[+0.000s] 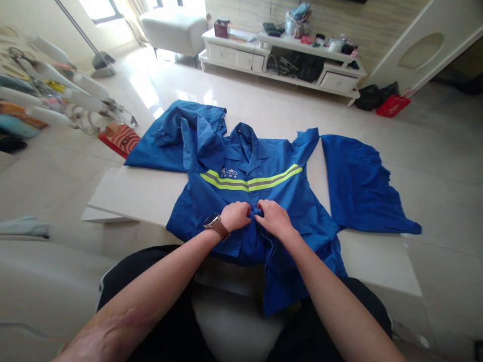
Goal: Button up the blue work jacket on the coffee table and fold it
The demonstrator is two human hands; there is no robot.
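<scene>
A blue work jacket (281, 198) lies front up across a low white table, its collar pointing away from me. A yellow-green and grey reflective band (230, 184) crosses its chest, with white printing above it on the left. My left hand (237, 216), a watch on its wrist (217, 226), is closed on one front edge below the band. Close beside it, my right hand (274, 217) pinches the other front edge. The fingertips hide whatever fastening is there. Below my hands the front parts, and the right-hand panel hangs over the table's near edge.
Folded blue cloth (151, 148) lies at the table's left, and another blue piece (362, 186) at its right. The white tabletop (128, 193) shows between them. A red patterned bag (119, 138) stands by a rack at left. Beyond the floor is a white TV cabinet (234, 56).
</scene>
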